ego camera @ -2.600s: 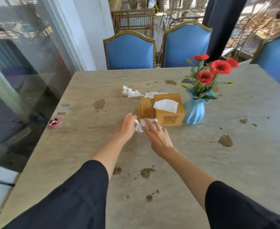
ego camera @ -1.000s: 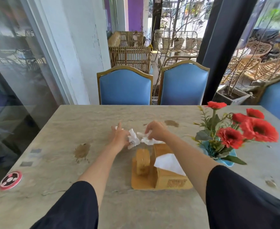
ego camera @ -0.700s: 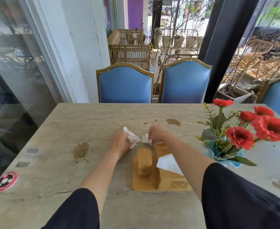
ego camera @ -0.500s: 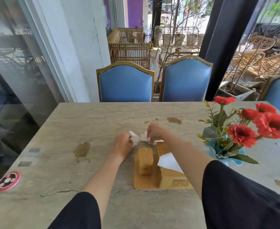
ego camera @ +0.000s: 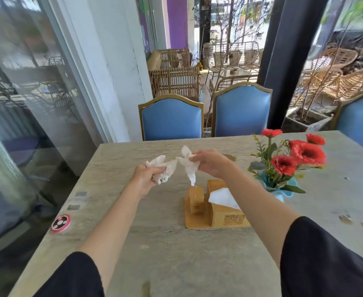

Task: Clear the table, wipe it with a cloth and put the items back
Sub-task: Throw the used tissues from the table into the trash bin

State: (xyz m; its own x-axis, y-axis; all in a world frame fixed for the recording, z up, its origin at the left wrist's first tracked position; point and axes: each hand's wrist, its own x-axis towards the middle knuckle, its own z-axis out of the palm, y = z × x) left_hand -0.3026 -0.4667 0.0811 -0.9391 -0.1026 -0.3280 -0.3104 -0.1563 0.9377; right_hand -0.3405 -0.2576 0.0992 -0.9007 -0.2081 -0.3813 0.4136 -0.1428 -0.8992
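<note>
My left hand (ego camera: 143, 177) grips a crumpled white tissue wad (ego camera: 162, 169) above the stone table (ego camera: 176, 254). My right hand (ego camera: 211, 163) pinches a second crumpled tissue (ego camera: 188, 166), which hangs down over the table; the two tissues nearly touch. Below them stands a wooden tissue box (ego camera: 227, 211) on a wooden tray, with a white tissue sticking out and a small wooden holder (ego camera: 195, 200) beside it. A blue vase of red flowers (ego camera: 292, 159) stands to the right of the box.
A round red sticker (ego camera: 61, 222) lies near the table's left edge. Brown stains mark the tabletop at the right (ego camera: 345, 218) and near the front edge. Two blue chairs (ego camera: 172, 118) stand at the far side, another at the right. A glass wall runs along the left.
Both hands have lifted off the table, each carrying a crumpled tissue picked up from behind the tissue box. The camera view has tilted up a little.
</note>
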